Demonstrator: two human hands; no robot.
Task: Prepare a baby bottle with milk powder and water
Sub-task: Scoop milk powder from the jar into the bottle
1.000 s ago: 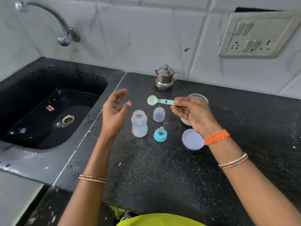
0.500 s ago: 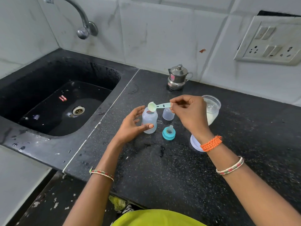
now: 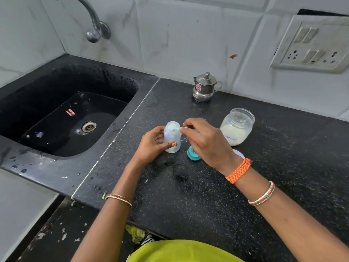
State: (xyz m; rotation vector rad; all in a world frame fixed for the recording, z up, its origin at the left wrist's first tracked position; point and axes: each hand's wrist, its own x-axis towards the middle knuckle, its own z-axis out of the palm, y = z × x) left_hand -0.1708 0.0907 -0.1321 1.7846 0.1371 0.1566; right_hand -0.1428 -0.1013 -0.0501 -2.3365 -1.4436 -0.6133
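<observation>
A small clear baby bottle [image 3: 171, 137] stands open on the black counter [image 3: 207, 195], and my left hand [image 3: 151, 146] is wrapped around its side. My right hand [image 3: 204, 141] pinches the handle of a pale green scoop [image 3: 174, 127] whose bowl sits tipped in the bottle's mouth. White powder lies at the bottle's bottom. The teal nipple ring [image 3: 193, 153] lies just right of the bottle, partly under my right hand. An open clear jar [image 3: 237, 126] of white milk powder stands to the right. Its pale lid [image 3: 238, 153] peeks out behind my right wrist.
A small steel pot [image 3: 205, 87] with a lid stands at the back by the tiled wall. A black sink [image 3: 62, 118] with a drain lies to the left under a tap [image 3: 95, 25]. A switch and socket plate [image 3: 313, 44] is on the wall at right.
My left hand closed around the bottle. My right hand brought the scoop from above the counter to the bottle's mouth and tipped it in. The view moved closer.
</observation>
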